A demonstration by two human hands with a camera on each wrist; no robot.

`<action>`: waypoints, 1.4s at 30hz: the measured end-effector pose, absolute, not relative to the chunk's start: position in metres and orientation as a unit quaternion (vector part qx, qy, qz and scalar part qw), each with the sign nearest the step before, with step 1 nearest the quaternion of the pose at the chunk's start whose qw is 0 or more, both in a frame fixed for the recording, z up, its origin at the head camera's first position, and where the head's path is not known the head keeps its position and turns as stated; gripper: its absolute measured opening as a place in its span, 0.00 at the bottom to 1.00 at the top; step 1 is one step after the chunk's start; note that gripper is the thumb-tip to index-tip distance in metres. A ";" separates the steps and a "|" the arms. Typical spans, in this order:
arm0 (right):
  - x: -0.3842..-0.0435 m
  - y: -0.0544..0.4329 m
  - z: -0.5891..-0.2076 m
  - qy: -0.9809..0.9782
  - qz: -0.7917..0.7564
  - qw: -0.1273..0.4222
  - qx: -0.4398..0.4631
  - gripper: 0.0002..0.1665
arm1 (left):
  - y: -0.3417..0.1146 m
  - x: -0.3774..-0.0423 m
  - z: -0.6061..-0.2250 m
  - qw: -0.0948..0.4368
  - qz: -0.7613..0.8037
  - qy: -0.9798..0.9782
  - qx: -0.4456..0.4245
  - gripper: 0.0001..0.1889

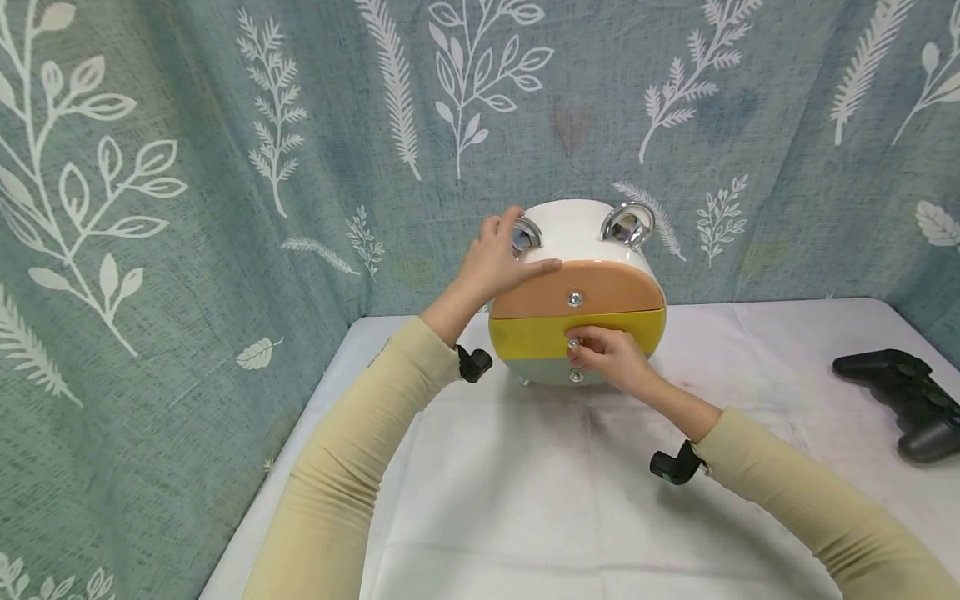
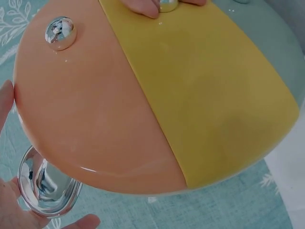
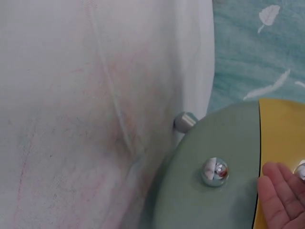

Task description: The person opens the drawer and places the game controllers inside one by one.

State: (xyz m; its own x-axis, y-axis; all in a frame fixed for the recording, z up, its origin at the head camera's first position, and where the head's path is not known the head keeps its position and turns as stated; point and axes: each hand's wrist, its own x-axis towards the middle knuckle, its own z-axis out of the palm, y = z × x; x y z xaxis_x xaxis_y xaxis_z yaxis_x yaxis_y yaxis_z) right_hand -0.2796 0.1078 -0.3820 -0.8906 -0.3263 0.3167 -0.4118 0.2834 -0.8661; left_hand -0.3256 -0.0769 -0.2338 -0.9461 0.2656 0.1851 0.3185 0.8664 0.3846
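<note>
A small rounded drawer box (image 1: pixel 577 233) stands on the table, white on top with two chrome ring-shaped ears. Its front has an orange drawer (image 1: pixel 525 293), a yellow drawer (image 1: pixel 517 337) and a grey-green drawer (image 1: pixel 540 369), each with a chrome knob; all look pushed in. My left hand (image 1: pixel 491 258) rests spread on the box's upper left, thumb along the orange drawer's top edge, fingers by the left chrome ear (image 2: pixel 50 186). My right hand (image 1: pixel 607 354) pinches the yellow drawer's knob (image 1: pixel 573 342) between thumb and fingers. In the right wrist view, the grey-green drawer's knob (image 3: pixel 215 171) is untouched.
A black game controller (image 1: pixel 903 400) lies at the right of the white-covered table (image 1: pixel 510 500). Behind and to the left hangs a blue-green curtain (image 1: pixel 322 167) with white leaf prints. The box stands on short chrome feet, one foot (image 3: pixel 185 122) showing beside the grey-green drawer.
</note>
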 end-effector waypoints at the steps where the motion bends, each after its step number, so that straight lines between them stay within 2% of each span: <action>1: -0.280 0.108 -0.382 -0.799 0.553 0.039 0.233 0.14 | -0.077 -0.325 -0.233 0.064 -0.208 -0.964 -0.152 0.49; 23: -0.282 0.109 -0.385 -0.803 0.552 0.057 0.216 0.15 | -0.077 -0.327 -0.236 0.057 -0.232 -0.959 -0.153 0.50; 35: -0.259 0.102 -0.360 -0.820 0.518 0.087 0.228 0.14 | -0.077 -0.328 -0.236 0.057 -0.234 -0.958 -0.153 0.50; 42: -0.267 0.106 -0.369 -0.815 0.522 0.087 0.237 0.14 | -0.077 -0.327 -0.235 0.058 -0.235 -0.958 -0.156 0.50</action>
State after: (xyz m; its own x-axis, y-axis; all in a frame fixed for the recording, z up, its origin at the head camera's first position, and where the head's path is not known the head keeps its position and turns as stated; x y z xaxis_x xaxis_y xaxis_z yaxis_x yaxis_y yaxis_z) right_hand -0.2670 0.1060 -0.3687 -0.8729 -0.2946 0.3890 -0.4764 0.3425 -0.8097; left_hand -0.3271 -0.0771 -0.2355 -0.9446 0.2720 0.1839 0.3263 0.8404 0.4328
